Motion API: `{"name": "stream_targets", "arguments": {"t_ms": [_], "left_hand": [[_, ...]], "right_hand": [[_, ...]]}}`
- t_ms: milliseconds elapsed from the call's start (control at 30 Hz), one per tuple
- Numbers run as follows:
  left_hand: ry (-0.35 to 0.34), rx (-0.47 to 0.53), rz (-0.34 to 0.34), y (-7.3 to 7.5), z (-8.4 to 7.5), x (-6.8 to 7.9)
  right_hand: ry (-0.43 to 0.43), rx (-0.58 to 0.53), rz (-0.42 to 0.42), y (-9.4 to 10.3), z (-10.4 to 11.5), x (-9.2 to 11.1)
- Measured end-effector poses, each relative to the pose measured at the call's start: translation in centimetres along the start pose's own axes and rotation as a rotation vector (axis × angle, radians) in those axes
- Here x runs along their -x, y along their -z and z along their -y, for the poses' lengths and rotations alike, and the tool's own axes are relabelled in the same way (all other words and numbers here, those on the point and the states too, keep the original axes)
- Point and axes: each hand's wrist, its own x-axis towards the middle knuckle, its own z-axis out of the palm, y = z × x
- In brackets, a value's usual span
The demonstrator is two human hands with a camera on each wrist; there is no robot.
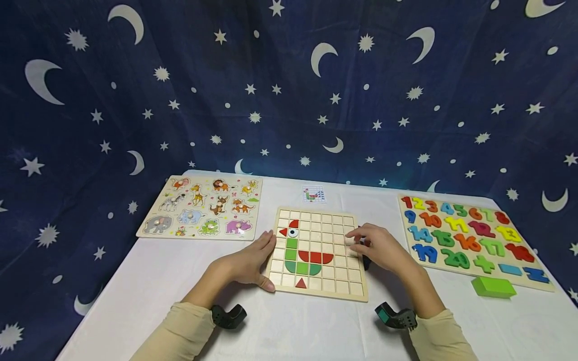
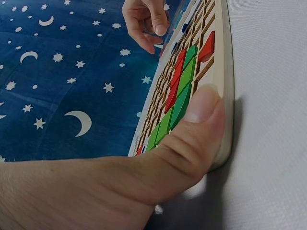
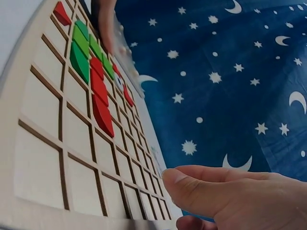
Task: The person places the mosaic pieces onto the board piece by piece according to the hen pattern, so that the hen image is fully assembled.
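Note:
A wooden grid board (image 1: 341, 287) lies on the white table with red, green and white pieces set in its squares, forming a bird-like figure. My left hand (image 1: 247, 261) rests along the board's left side, its thumb (image 2: 204, 108) on the near left corner. Over the board's right edge hovers my right hand (image 1: 380, 246), fingers loosely bent; no piece shows between them. In the right wrist view, the right thumb (image 3: 192, 189) is beside the grid squares. A dark object (image 1: 366, 261) beside the board is mostly hidden by that hand.
A small pattern card (image 1: 313, 194) lies behind the board. To the left is an animal peg puzzle (image 1: 201, 208). A number puzzle (image 1: 433, 220) lies to the right, with a green block (image 1: 493, 287) near its front edge. A starry dark-blue cloth (image 1: 289, 65) hangs behind.

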Motion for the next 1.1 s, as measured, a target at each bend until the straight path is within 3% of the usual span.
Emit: {"name": "stream_targets", "arguments": {"t_ms": [267, 667, 1100], "left_hand": [[0.005, -0.008, 0.012, 0.1, -0.1, 0.0], [0.015, -0.011, 0.008, 0.0, -0.1, 0.0], [0.021, -0.024, 0.008, 0.0, -0.1, 0.0]], "right_hand": [[0.002, -0.024, 0.085, 1.2, -1.6, 0.5], [-0.087, -0.041, 0.23, 1.7, -3.4, 1.2], [-0.079, -0.015, 0.229, 1.2, -3.9, 1.0]]}}
